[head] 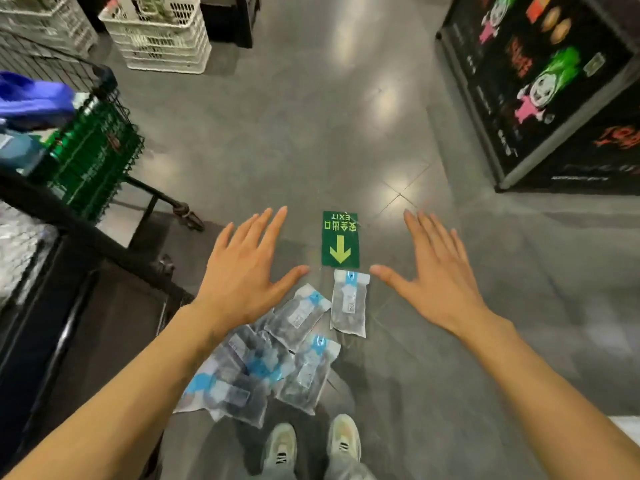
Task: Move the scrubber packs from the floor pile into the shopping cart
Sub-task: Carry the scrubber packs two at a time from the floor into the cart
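Observation:
Several clear scrubber packs with blue and white labels lie in a loose pile on the grey floor just ahead of my shoes. One pack lies apart at the pile's far right, below a green exit sticker. My left hand hovers spread and empty above the pile's upper left. My right hand is also spread flat and empty, to the right of the pile. The shopping cart, dark wire with a green panel, stands at the left with blue and green goods in it.
A green floor sticker with a yellow arrow sits beyond the pile. White plastic crates stand at the back left. A black printed display box fills the right. A dark shelf unit runs along the left. My shoes are at the bottom.

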`<state>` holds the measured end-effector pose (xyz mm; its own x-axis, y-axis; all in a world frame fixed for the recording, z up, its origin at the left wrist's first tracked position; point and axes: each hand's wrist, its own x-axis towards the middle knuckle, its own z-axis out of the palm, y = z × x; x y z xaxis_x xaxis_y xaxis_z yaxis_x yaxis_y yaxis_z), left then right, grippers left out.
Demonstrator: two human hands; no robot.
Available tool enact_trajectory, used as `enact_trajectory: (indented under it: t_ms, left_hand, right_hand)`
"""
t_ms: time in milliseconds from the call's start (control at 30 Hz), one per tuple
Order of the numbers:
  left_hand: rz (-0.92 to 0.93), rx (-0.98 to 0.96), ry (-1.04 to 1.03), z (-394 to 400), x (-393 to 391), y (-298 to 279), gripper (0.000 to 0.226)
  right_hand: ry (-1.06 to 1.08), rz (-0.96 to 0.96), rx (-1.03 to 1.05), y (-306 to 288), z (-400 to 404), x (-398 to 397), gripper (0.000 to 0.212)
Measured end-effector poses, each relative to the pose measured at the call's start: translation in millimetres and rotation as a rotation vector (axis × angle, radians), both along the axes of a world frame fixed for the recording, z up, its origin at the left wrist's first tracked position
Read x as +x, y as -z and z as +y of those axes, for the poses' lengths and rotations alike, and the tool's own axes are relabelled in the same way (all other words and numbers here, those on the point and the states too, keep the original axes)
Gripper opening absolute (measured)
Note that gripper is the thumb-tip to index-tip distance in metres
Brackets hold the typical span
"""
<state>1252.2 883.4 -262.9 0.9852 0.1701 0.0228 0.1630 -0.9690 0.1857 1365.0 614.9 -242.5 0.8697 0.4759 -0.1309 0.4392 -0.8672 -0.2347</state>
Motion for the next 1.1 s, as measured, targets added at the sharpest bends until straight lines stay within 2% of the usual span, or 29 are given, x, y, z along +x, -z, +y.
enact_trajectory:
  t_ms: [267, 367, 533, 733, 933, 1033, 1100]
  left_hand:
    - [0.064, -0.049, -0.026, -7, 30, 297, 0.1]
    - [0.009, -0.051, -0.028, -11, 28, 407, 0.099]
    - [0.072, -0.135, -0.016, -10, 33, 536, 0.101]
    - [0.082, -0.183, -0.015, -10, 46, 604, 0.107]
    - [0.086, -0.193, -0.026, -4, 48, 607, 0.109]
    - [0.129, -0.253, -0.062, 0, 48, 612, 0.105]
    - [0.17, -0.327, -0.119, 3, 47, 619, 0.102]
  right_hand:
    - [-0.065, -0.002, -0.078, 300, -3, 27, 0.113]
    - [-0.051, -0.01, -0.078, 408, -7, 28, 0.114]
    - [-0.025, -0.001, -0.071, 532, -9, 30, 0.116]
    - [-0.023, -0.003, -0.076, 597, -11, 43, 0.118]
    - [0.048, 0.039, -0.023, 604, -19, 54, 0.106]
    - [0.2, 0.102, 0.107, 613, -25, 61, 0.093]
    - [0.38, 0.199, 0.254, 631, -26, 70, 0.091]
